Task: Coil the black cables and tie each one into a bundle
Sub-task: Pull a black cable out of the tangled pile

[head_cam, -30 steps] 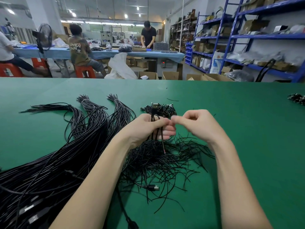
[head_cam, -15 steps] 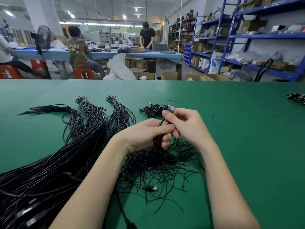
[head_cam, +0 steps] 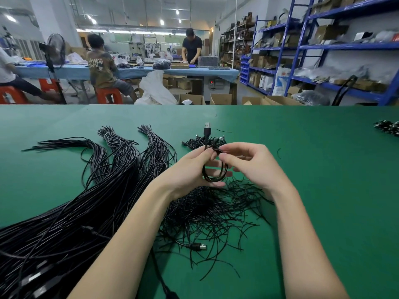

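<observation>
The left hand [head_cam: 194, 169] holds a small coil [head_cam: 214, 170] of black cable above the green table [head_cam: 323, 190]: thumb and fingers are curled round the top of the loop, pinching its turns together where they cross. The loop hangs below that pinch, and its long axis runs roughly upright. 1 tail rises out of the grip, ending in a USB plug [head_cam: 206, 126] that points up and away from the person.

The right hand [head_cam: 248, 165] is just beside the grip, on its right. Its fingertips [head_cam: 224, 157] are bent in toward the top of the coil and seem to pinch something thin there, perhaps a tie, though the strand is too fine to make out.

The coming move turns on that crossing point. It lies between the 2 hands, nearest the right fingertips, so the right hand is better placed to wind across the loop's short way while the left keeps the turns gathered.

Below and toward the person from the grip lies a tangle of thin tie strands [head_cam: 211, 212], with a loose plug [head_cam: 197, 247] at its near edge. To the left spread long bunches of uncoiled cables [head_cam: 86, 201], 3 of them banded at their far ends. Just beyond the grip sits a heap of finished bundles [head_cam: 194, 143], and another heap [head_cam: 387, 127] lies well apart at the far right.
</observation>
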{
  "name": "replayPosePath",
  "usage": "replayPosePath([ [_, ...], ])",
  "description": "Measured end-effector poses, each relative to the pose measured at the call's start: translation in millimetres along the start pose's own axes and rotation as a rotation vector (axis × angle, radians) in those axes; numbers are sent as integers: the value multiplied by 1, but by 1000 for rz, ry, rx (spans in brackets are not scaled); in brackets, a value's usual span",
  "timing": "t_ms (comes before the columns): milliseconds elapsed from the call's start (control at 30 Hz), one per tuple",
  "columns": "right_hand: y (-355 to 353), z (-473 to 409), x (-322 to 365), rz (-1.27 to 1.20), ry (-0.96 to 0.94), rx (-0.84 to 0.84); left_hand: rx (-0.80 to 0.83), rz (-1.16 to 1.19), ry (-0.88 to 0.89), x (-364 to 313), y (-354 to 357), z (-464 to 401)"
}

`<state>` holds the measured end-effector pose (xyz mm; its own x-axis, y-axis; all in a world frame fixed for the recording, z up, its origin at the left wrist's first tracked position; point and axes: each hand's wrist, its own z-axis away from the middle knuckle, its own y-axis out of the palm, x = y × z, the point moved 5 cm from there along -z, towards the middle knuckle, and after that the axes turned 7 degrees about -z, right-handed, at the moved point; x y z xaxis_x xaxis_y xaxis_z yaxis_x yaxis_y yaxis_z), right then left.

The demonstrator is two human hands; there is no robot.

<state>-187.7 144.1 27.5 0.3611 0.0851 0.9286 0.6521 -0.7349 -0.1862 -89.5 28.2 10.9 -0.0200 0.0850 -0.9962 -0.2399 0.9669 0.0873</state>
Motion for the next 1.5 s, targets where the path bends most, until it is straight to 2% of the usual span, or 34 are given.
replayPosePath([
  [133,-3,-2,-1,17,-80,-137,64,-28,4,0,10,2],
  [267,2,-1,-2,-71,-146,-193,134,-41,8,-1,13,2],
  [367,9,1,-5,-20,-203,-256,216,-21,-15,0,14,4],
  [500,15,4,-3,14,-259,-285,217,15,-53,6,18,3],
  [633,17,-2,-6,-90,-133,-260,214,1,-94,12,28,-2],
  [733,15,-7,-13,155,-36,-195,106,-127,-91,13,25,-5],
  [800,14,-7,-14,197,-32,-189,64,-195,-90,13,22,-5],
  [967,13,-7,-17,180,-47,-206,228,-64,-172,15,29,-3],
  [1133,12,-6,-15,335,-170,-320,183,99,-241,22,29,-6],
  [1267,11,-3,-17,285,-222,-377,223,186,-292,19,27,-3],
  [1367,7,-4,-23,191,-160,-399,276,161,-215,14,26,1],
  [1500,0,-5,-30,76,-83,-320,249,143,-174,12,22,1],
])
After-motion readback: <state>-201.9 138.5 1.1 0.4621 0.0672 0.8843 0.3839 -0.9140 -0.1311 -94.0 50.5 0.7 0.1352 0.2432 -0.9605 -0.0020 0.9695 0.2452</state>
